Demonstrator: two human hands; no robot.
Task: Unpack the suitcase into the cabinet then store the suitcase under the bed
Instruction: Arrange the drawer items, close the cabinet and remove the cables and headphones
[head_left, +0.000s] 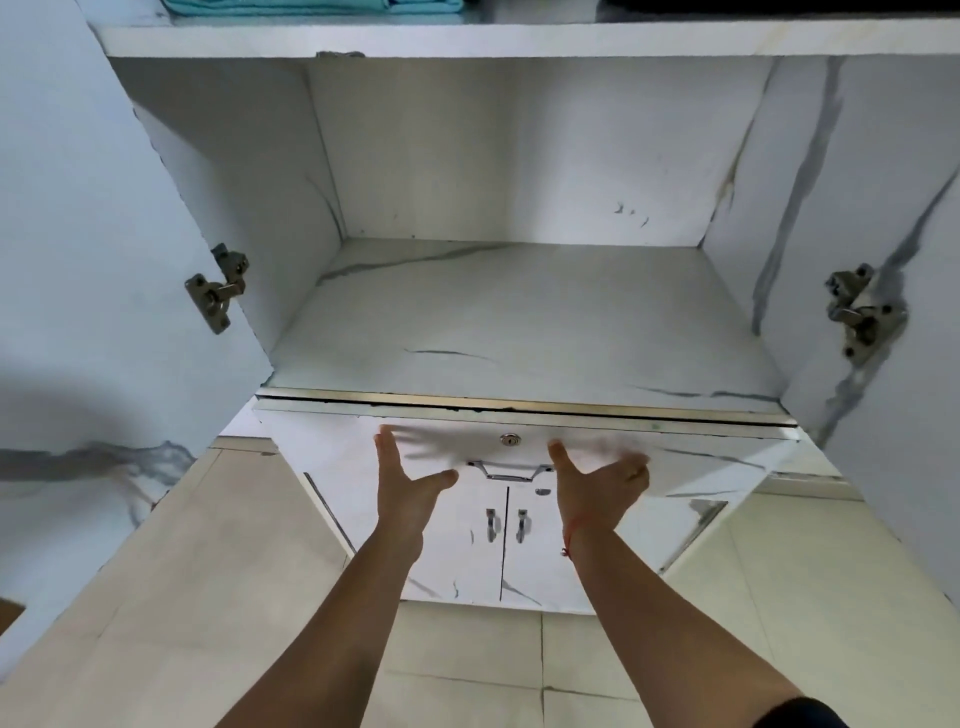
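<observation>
A white marble-patterned cabinet stands in front of me with both upper doors swung wide. Its middle shelf (509, 322) holds nothing. Folded teal cloth (311, 6) lies on the shelf above. My left hand (402, 478) and my right hand (597, 480) are stretched forward side by side below the shelf's front edge, in front of the drawer (701, 452). Both hands hold nothing, palms facing each other, with fingers extended and blurred. The suitcase is not in view.
The left door (78, 260) and the right door (893, 234) flank the opening, hinges showing. The drawer has a lock and a metal handle (506, 470). Two small lower doors (506, 540) are closed. Beige floor tiles (519, 665) lie below.
</observation>
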